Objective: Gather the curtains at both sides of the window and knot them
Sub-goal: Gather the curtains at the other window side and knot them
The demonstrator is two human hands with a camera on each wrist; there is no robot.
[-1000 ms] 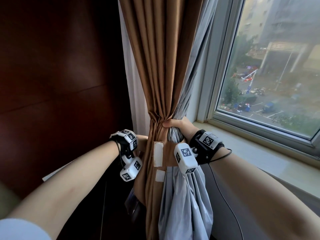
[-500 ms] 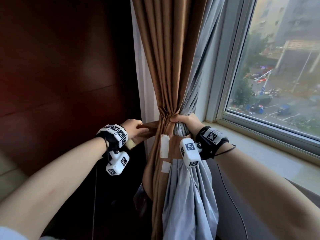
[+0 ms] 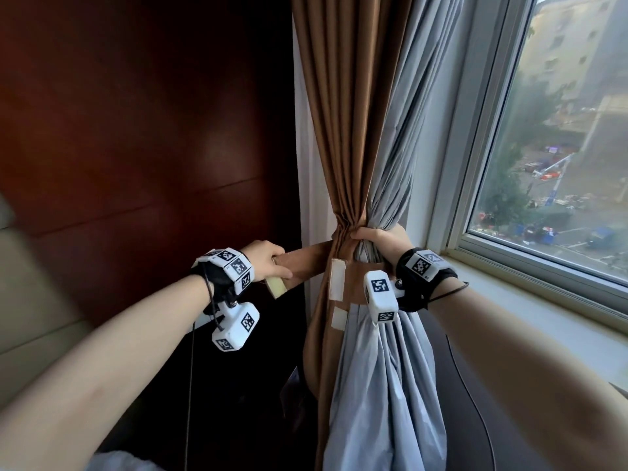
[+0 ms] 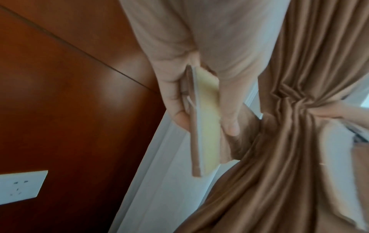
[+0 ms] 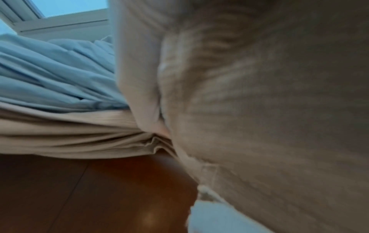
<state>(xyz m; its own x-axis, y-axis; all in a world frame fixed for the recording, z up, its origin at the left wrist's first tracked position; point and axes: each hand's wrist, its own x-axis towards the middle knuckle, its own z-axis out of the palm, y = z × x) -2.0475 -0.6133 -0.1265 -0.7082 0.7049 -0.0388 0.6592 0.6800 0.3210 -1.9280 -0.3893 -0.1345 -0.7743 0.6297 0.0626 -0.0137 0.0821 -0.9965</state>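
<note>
A brown curtain (image 3: pixel 343 130) with a grey lining (image 3: pixel 390 385) hangs bunched at the left of the window. My right hand (image 3: pixel 367 234) grips the bunch at its narrow waist. A brown tie-back strap (image 3: pixel 306 263) runs from behind the bunch out to the left, where my left hand (image 3: pixel 283 265) pinches its end. The left wrist view shows my left hand (image 4: pixel 205 124) with thumb and fingers on the strap end and its yellowish fastening pad (image 4: pixel 207 149). A white fastening patch (image 3: pixel 337 278) shows on the strap's front part. The right wrist view is blurred, with lining (image 5: pixel 49 71) and curtain folds (image 5: pixel 69 138) beside the palm.
A dark wood wall panel (image 3: pixel 136 147) stands close on the left, with a white socket (image 4: pixel 20 186) low on it. The window (image 3: pixel 560 130) and its pale sill (image 3: pixel 543 300) are at the right. A beige cushion (image 3: pixel 27 300) sits far left.
My left hand has come out from behind the curtain and moved left, drawing the strap end with it. My right hand has kept its grip on the bunch.
</note>
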